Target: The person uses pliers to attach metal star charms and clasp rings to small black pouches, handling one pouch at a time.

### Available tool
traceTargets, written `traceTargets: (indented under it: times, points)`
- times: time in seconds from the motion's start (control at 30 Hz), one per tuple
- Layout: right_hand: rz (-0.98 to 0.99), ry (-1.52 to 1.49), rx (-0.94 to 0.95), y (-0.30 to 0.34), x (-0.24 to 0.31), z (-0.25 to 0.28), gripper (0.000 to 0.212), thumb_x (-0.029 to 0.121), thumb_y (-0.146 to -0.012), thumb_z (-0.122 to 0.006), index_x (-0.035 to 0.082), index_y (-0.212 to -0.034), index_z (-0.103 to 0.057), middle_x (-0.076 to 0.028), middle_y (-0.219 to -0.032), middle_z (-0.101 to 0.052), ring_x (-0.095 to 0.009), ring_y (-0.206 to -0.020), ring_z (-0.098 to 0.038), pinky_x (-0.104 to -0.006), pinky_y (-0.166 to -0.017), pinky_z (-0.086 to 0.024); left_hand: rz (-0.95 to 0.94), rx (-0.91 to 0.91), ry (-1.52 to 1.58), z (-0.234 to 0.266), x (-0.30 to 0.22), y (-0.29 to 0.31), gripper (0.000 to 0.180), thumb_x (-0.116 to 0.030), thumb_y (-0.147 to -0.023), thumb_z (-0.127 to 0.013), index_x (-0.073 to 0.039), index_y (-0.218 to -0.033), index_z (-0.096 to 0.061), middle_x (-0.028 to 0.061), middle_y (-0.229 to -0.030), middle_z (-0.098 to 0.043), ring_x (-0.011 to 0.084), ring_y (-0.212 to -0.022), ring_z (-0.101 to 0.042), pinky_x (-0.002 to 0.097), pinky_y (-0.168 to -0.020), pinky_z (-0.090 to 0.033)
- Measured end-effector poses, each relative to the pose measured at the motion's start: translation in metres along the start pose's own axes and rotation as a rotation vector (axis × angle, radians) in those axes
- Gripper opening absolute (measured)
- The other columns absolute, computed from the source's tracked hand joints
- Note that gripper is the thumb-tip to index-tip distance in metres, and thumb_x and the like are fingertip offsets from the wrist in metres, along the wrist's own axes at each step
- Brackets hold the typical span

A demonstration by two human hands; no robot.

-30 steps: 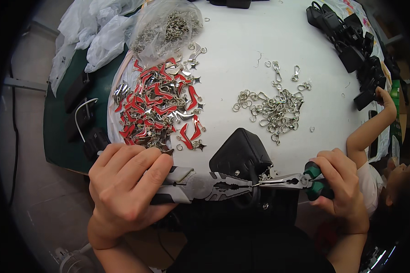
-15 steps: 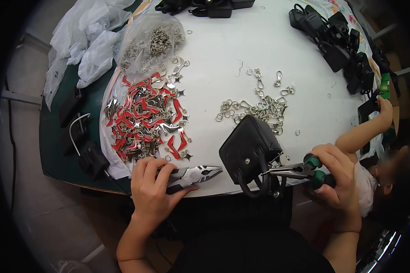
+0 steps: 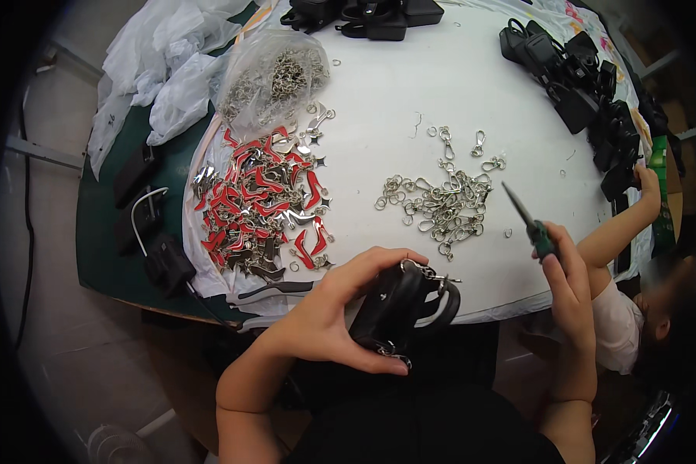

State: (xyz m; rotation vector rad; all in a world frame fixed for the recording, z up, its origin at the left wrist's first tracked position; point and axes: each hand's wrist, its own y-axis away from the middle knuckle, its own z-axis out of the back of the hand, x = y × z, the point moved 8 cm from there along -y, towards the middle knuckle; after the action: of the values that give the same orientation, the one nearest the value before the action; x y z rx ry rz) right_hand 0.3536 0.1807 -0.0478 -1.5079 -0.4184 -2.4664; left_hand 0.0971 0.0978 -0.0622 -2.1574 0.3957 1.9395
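Note:
My left hand (image 3: pixel 329 317) grips a small black handbag (image 3: pixel 392 305) at the table's near edge, its handles turned to the right and metal rings at its ends. In my right hand (image 3: pixel 568 282) are needle-nose pliers (image 3: pixel 532 224), their green-and-black handles in my fist and the thin jaws pointing up and left, apart from the bag. Grey-handled pliers (image 3: pixel 274 291) lie on the table, partly behind my left hand and forearm. Beyond the bag is a loose pile of silver snap hooks and rings (image 3: pixel 445 203). Red high-heel charms (image 3: pixel 263 205) are heaped to the left.
A clear plastic bag of metal rings (image 3: pixel 274 81) stands behind the charms. Black mini bags lie along the far edge (image 3: pixel 371 19) and at the right (image 3: pixel 568 85). Another person's arm (image 3: pixel 622 228) reaches in from the right. A black cabled device (image 3: pixel 168 261) sits at the left edge.
My left hand has let go of the grey-handled pliers and taken hold of the handbag. The needle-nose pliers have come away from the bag and swung upward in my right hand.

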Motion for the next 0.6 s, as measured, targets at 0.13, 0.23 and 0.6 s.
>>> traceTargets:
  times: [0.13,0.23,0.6]
  points:
    - [0.209,0.844,-0.259,-0.016,-0.016,0.009,0.044,0.012,-0.094,-0.057,-0.004,-0.134,-0.048,-0.018,-0.124,-0.054,-0.033,-0.112,-0.053,-0.0396,-0.1,-0.039,0.208,0.028,0.3,-0.003,0.008,0.011,0.115,-0.031,-0.046,-0.096,0.01,-0.139,-0.043,0.0152,-0.12,-0.063,0.0212,-0.109,-0.063,0.0335,-0.101,-0.045]
    - [0.396,0.873,-0.243,-0.019,0.017,-0.01,0.046,0.011,-0.091,-0.062,-0.002,-0.134,-0.052,-0.018,-0.131,-0.053,-0.035,-0.12,-0.05,-0.0424,-0.103,-0.037,0.262,0.05,0.361,-0.007,0.016,0.014,0.112,-0.036,-0.048,-0.095,0.01,-0.137,-0.045,0.0148,-0.117,-0.065,0.0205,-0.108,-0.064,0.0337,-0.098,-0.047]
    - [0.178,-0.609,0.77,-0.038,0.078,-0.13,0.023,0.005,-0.085,-0.072,-0.001,-0.107,-0.071,-0.01,-0.106,-0.07,-0.018,-0.101,-0.063,-0.0315,-0.092,-0.047,0.274,0.154,0.414,-0.024,-0.024,0.023,0.071,-0.024,-0.066,-0.09,0.001,-0.124,-0.058,0.005,-0.106,-0.066,0.012,-0.101,-0.059,0.0286,-0.092,-0.045]
